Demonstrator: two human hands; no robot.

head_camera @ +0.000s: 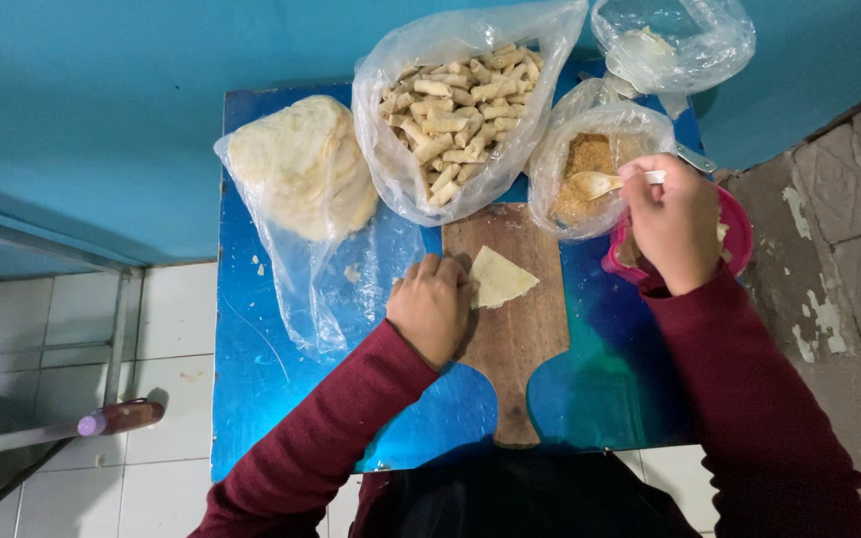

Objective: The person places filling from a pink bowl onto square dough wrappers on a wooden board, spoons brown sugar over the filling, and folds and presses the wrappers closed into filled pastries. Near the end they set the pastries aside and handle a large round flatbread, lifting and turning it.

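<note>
Head view, blue table [281, 399] (tiled floor [72, 319]), left hand [432, 307] flat on wrapper [498, 279], right hand [672, 221] gripping spoon [600, 183]

Pale triangular wrapper [498, 278] flat on wooden board [506, 329]; white spoon [605, 182] tilted over brown filling [582, 169].

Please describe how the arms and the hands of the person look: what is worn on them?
Both arms wear long dark red sleeves of ribbed knit cloth, reaching to the wrists. The left hand and the right hand are bare: no gloves, and no rings, watch or bracelet show. The sleeves carry no pattern or marking.
</note>
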